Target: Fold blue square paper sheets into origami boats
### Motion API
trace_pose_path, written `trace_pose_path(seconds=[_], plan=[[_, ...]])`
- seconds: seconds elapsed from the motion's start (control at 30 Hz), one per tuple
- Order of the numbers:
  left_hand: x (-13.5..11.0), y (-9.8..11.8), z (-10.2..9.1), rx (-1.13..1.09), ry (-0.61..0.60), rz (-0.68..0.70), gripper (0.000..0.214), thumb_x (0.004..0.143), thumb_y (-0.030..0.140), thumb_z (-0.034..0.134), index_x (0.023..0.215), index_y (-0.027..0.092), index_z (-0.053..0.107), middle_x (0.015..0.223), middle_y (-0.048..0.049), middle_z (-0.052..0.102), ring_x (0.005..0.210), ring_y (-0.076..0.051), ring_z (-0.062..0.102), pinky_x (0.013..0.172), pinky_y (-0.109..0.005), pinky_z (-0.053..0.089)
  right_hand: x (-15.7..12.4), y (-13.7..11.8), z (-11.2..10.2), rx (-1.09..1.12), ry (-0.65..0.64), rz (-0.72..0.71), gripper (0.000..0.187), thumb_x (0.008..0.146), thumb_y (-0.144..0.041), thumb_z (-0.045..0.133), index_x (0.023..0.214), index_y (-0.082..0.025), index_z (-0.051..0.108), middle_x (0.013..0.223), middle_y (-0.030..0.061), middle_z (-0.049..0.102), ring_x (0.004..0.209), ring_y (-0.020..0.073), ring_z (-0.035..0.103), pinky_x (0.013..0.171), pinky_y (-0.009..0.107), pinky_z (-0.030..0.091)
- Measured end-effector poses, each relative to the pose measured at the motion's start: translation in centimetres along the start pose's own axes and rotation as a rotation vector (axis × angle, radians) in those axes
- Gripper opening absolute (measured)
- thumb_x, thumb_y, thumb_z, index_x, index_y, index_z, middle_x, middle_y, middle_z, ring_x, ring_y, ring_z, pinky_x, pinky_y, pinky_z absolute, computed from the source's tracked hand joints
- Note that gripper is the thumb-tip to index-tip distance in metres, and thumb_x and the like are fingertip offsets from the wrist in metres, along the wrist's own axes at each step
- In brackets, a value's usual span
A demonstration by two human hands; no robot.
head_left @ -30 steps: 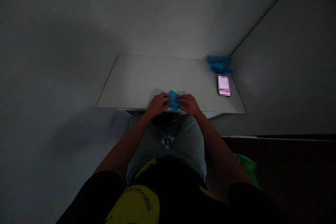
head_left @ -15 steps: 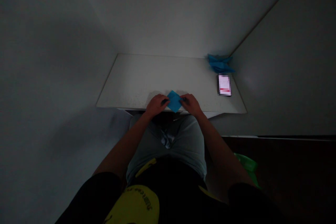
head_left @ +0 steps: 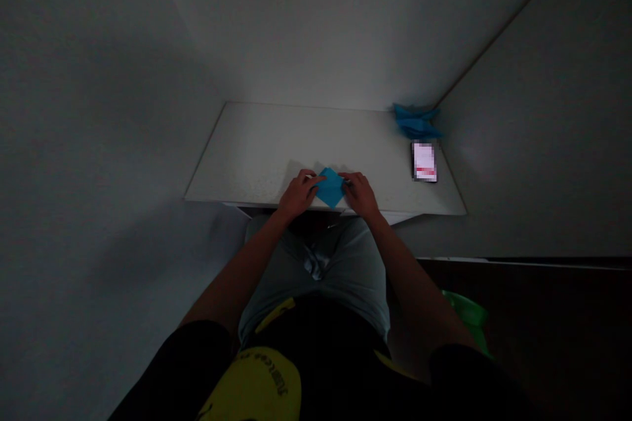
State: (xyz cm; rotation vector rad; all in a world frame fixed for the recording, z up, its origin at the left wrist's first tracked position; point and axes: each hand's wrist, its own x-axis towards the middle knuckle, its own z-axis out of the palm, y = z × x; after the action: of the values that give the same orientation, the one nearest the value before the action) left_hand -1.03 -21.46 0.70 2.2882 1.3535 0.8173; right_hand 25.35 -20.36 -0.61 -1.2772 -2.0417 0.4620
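A small blue folded paper (head_left: 330, 187) lies diamond-wise near the front edge of a white table (head_left: 257, 151). My left hand (head_left: 299, 193) pinches its left corner, fingers closed on the paper. On the other side my right hand (head_left: 361, 193) grips the right corner in the same way. Both hands rest on the tabletop with the paper between them.
A heap of blue folded papers (head_left: 413, 121) sits at the table's far right corner, with a lit phone (head_left: 424, 162) just in front of it. Walls close in behind and on both sides. A green object (head_left: 467, 316) lies on the dark floor at the right.
The paper was partly covered by my fingers; now it lies flatter as a plain diamond, with both hands drawn back to its side corners.
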Motion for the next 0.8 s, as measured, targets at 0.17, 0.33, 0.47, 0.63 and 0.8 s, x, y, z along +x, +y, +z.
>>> trace_pose_path(seconds=[0.17,0.33,0.47,0.63,0.8], plan=[[0.2,0.1,-0.2,0.11,-0.096,0.033,0.041,0.107,0.02,0.053,0.138,0.031,0.078,0.139,-0.011,0.07,0.128,-0.03,0.063,0.112,-0.05,0.048,-0.1,0.6,0.0,0.04,-0.023,0.001,0.053,0.104,-0.03,0.059,0.157,-0.027,0.057,0.129,0.0118,0.075,0.116,0.032,0.068,0.106,0.051,0.054],[0.4,0.3,-0.6,0.151,-0.206,0.045,0.046,0.103,0.014,0.057,0.134,0.038,0.081,0.14,-0.0045,0.076,0.134,-0.03,0.059,0.114,-0.052,0.044,0.4,1.0,-0.1,0.04,-0.106,0.017,0.051,0.096,-0.032,0.073,0.146,-0.027,0.067,0.122,0.0085,0.081,0.116,0.0311,0.07,0.107,0.048,0.055],[0.3,0.2,-0.8,0.147,-0.201,0.063,0.046,0.101,0.012,0.057,0.131,0.037,0.082,0.143,-0.0038,0.075,0.134,-0.028,0.062,0.114,-0.05,0.045,1.0,0.3,-0.3,0.027,-0.152,0.059,0.041,0.095,-0.032,0.076,0.135,-0.03,0.075,0.117,0.0047,0.083,0.11,0.0292,0.074,0.102,0.046,0.057],[-0.3,0.1,-0.5,0.13,-0.178,0.091,0.034,0.099,0.016,0.063,0.121,0.03,0.084,0.141,-0.0064,0.076,0.13,-0.026,0.07,0.114,-0.047,0.048,0.9,-0.4,-0.5,0.046,-0.183,0.022,0.032,0.095,-0.032,0.077,0.127,-0.031,0.078,0.113,0.0013,0.086,0.103,0.0266,0.076,0.101,0.043,0.056],[-0.4,0.0,-0.3,0.062,-0.14,0.072,0.03,0.1,0.023,0.065,0.124,0.029,0.081,0.136,-0.0071,0.078,0.129,-0.027,0.071,0.116,-0.048,0.049,0.6,0.2,-0.3,0.08,-0.177,0.027,0.028,0.097,-0.036,0.074,0.124,-0.028,0.078,0.108,0.0038,0.085,0.1,0.0265,0.075,0.098,0.043,0.057]])
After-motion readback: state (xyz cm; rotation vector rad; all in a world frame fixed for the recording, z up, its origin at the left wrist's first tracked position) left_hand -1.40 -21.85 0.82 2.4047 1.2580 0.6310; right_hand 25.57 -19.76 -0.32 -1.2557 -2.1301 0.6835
